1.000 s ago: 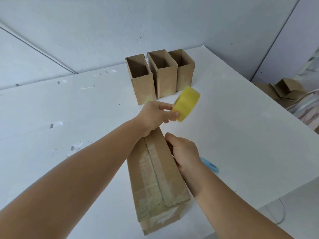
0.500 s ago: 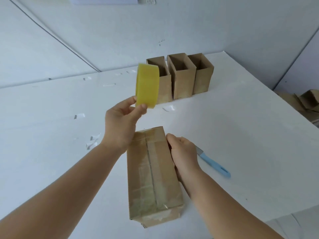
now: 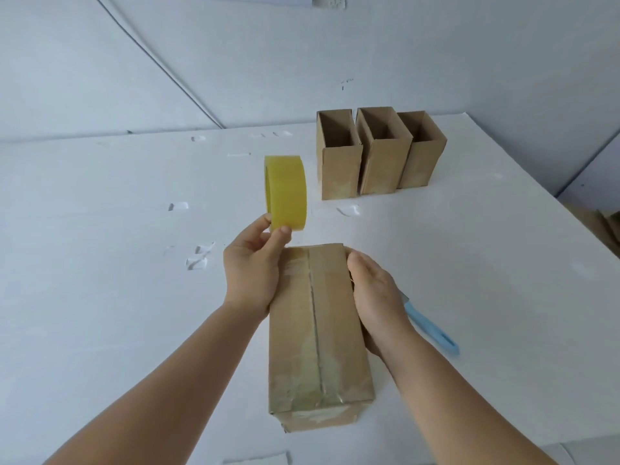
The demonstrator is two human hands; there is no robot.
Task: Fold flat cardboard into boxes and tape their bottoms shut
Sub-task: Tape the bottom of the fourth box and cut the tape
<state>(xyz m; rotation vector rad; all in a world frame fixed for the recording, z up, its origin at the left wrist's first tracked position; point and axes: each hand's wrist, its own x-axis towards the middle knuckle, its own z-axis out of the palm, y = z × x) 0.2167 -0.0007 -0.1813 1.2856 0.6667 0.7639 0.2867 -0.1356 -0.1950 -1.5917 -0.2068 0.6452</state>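
The cardboard box (image 3: 318,333) is lying bottom-up on the white table (image 3: 100,263), its seam already taped. The right hand (image 3: 379,297) is clasping its side; the left hand (image 3: 250,263) is pinching the yellow tape roll (image 3: 287,193). Three finished boxes (image 3: 379,152) are standing behind, so this one looks nearly done.

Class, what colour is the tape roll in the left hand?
Yellow tape roll, seen in the head view.
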